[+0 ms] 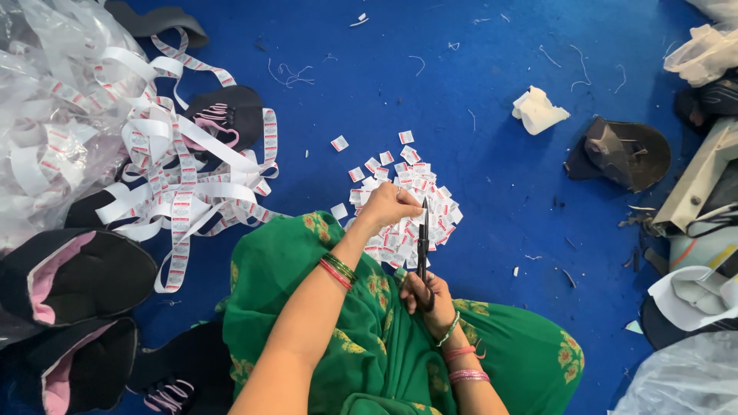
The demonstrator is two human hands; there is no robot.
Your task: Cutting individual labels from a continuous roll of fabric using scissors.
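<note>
Head view. The left hand (388, 204) is curled shut over the pile of cut labels (407, 211), fingers pinched together on it — whether a single label is gripped cannot be told. The right hand (429, 296) is clamped on the handles of black scissors (423, 242), blades closed and pointing away, just right of the left hand. Uncut label tape (181, 173) lies well left of both.

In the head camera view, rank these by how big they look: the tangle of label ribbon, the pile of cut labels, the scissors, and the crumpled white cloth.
1. tangle of label ribbon
2. pile of cut labels
3 and 4. scissors and crumpled white cloth: too alike to rank.
</note>
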